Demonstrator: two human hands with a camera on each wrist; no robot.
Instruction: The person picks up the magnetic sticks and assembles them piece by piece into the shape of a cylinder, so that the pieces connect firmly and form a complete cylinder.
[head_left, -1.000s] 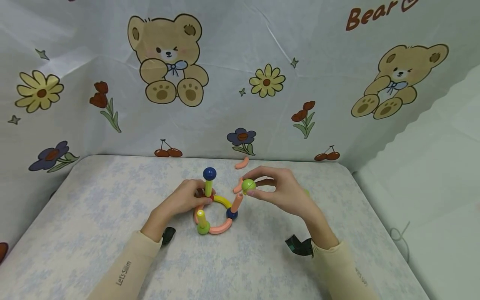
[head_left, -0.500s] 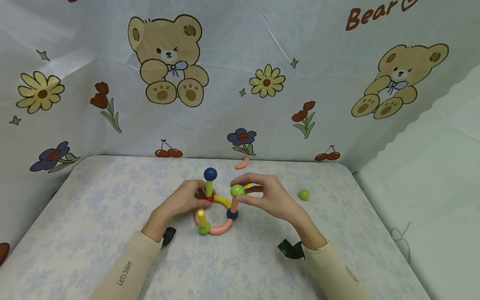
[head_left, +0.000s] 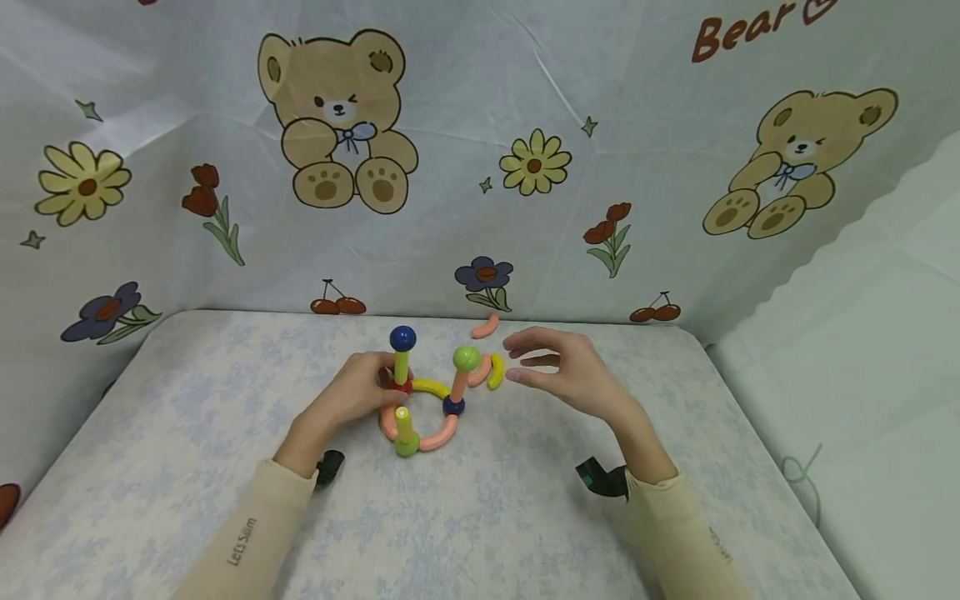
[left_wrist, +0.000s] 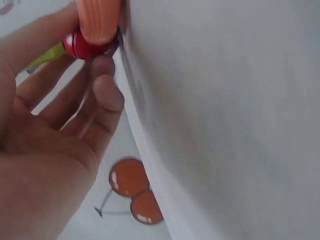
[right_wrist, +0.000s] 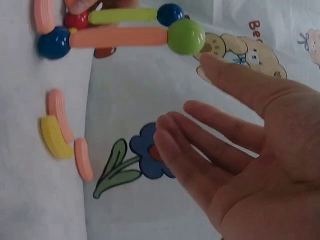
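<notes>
The left hand (head_left: 354, 390) grips the red ball (head_left: 403, 387) at the back left of a ring of curved pieces and balls; in the left wrist view its fingers are round that red ball (left_wrist: 86, 46). From the red ball a green stick rises to a blue ball (head_left: 402, 337). A pink stick (head_left: 458, 386) stands on the ring's dark blue ball (head_left: 453, 405) and carries a green ball (head_left: 467, 358). At the front, a yellow stick (head_left: 404, 425) stands on another green ball (head_left: 407, 444). The right hand (head_left: 581, 375) is empty, fingers spread, right of the pink stick.
A yellow curved piece (head_left: 496, 372) lies beside a pink curved piece (head_left: 480, 370) behind the ring's right side. Another pink piece (head_left: 485, 326) lies near the table's back edge. A printed cloth (head_left: 450, 167) hangs behind the table (head_left: 480, 517).
The right hand has let go of the green ball, now on top of the pink stick, and moved right. The ring has shifted slightly left and back with the left hand. The yellow piece lies uncovered.
</notes>
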